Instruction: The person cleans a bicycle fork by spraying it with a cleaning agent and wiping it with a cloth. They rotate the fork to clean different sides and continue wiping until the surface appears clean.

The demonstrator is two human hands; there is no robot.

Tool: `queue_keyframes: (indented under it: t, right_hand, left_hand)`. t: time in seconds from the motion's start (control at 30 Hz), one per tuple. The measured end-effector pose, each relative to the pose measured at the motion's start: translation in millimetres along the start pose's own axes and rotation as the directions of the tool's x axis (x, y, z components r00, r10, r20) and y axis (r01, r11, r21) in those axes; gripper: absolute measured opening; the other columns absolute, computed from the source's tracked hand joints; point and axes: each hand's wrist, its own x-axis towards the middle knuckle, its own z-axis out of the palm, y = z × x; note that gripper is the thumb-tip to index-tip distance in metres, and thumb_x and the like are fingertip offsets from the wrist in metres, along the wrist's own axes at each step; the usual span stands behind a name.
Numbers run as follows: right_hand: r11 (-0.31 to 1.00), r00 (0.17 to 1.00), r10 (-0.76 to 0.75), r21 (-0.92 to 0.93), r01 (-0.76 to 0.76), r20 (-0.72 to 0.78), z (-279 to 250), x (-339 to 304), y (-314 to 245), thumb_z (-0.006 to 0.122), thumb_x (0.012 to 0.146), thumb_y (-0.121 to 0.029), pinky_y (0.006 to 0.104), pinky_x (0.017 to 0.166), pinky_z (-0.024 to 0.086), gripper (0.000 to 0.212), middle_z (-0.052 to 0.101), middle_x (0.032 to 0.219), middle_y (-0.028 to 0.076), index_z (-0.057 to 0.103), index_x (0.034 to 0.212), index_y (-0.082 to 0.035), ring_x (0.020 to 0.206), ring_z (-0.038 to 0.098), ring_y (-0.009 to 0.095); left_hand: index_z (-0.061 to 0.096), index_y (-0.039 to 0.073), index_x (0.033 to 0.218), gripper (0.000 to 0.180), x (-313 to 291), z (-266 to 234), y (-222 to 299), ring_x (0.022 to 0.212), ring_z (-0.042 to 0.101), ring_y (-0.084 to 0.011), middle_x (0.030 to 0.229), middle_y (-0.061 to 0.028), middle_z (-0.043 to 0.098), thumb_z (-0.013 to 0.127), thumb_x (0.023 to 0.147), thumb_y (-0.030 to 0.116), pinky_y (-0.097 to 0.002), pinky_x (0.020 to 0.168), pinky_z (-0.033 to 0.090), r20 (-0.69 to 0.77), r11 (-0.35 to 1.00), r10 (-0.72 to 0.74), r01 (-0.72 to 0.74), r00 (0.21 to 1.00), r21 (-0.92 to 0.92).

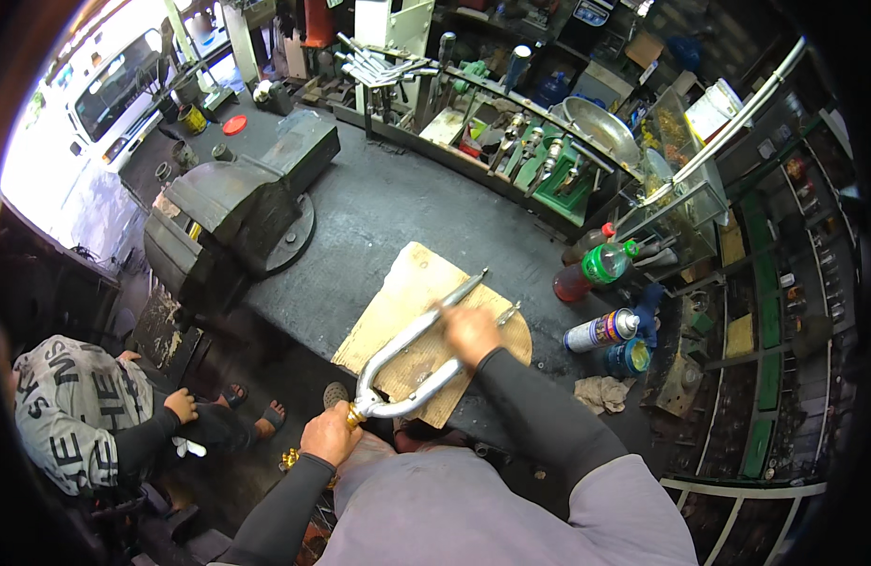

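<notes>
A silver U-shaped metal fork (386, 359) lies over a pale wooden board (407, 280) at the bench's near edge, its two prongs pointing away to the right. My left hand (330, 435) is closed around the fork's near stem, where a gold-coloured part shows. Between the prongs, my right hand (472, 334) is curled, with its fingertips against the far prong. Motion blurs those fingers, and whatever they hold is hidden. Below my left hand, more gold-coloured metal (290, 457) shows.
A large bench vise (230, 215) stands at the left. Bottles (575, 279), a spray can (600, 331), an open can (627, 357) and a crumpled rag (602, 394) stand or lie at the right. Tool trays (539, 170) line the back. Another person (82, 406) sits at lower left.
</notes>
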Motion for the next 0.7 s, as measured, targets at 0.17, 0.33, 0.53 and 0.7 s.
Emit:
queue_keyframes:
  t: [0.17,0.33,0.53,0.7]
  right_hand:
    - [0.999,0.995,0.045,0.022,-0.047,0.091,-6.9,-13.3,-19.2,0.062,0.101,-0.016,0.0515,0.094,0.055,0.045,0.082,0.111,0.010,0.072,0.145,-0.008,0.102,0.078,0.030]
    - [0.863,0.857,-0.502,0.120,0.490,0.111,-6.5,-45.0,-93.9,0.065,0.096,-0.010,0.0447,0.086,0.047,0.051,0.079,0.092,0.005,0.075,0.145,-0.021,0.089,0.076,0.025]
    - [0.949,0.948,-0.313,-0.027,0.315,0.053,-7.3,-28.7,-80.8,0.061,0.099,-0.014,0.0459,0.081,0.047,0.053,0.078,0.088,0.005,0.070,0.151,-0.017,0.083,0.075,0.023]
    - [0.835,0.831,-0.549,0.071,0.545,0.086,1.0,-33.0,-98.5,0.063,0.100,-0.019,0.0443,0.085,0.047,0.050,0.079,0.087,0.003,0.072,0.149,-0.019,0.081,0.075,0.022]
  left_hand:
    - [0.063,0.007,0.110,0.036,4.9,-0.1,-5.9,0.085,0.077,-0.0452,0.090,-0.0218,0.077,0.082,0.090,0.030,-0.0576,0.076,0.062,0.001,0.999,0.008,-0.008,1.000,0.045]
    - [0.063,0.008,0.112,0.037,5.8,0.7,-13.7,0.084,0.077,-0.0446,0.092,-0.0209,0.077,0.082,0.090,0.031,-0.0569,0.074,0.062,-0.028,0.998,0.061,-0.060,0.998,0.025]
    - [0.062,0.006,0.109,0.033,14.4,-12.0,-5.2,0.088,0.077,-0.0437,0.094,-0.0185,0.077,0.080,0.090,0.026,-0.0563,0.076,0.062,0.039,0.999,0.024,-0.025,0.999,0.024]
    - [0.062,0.007,0.109,0.033,11.3,-9.7,-6.1,0.088,0.078,-0.0431,0.093,-0.0186,0.076,0.081,0.091,0.026,-0.0563,0.076,0.063,0.041,0.999,0.039,-0.039,0.998,-0.003]
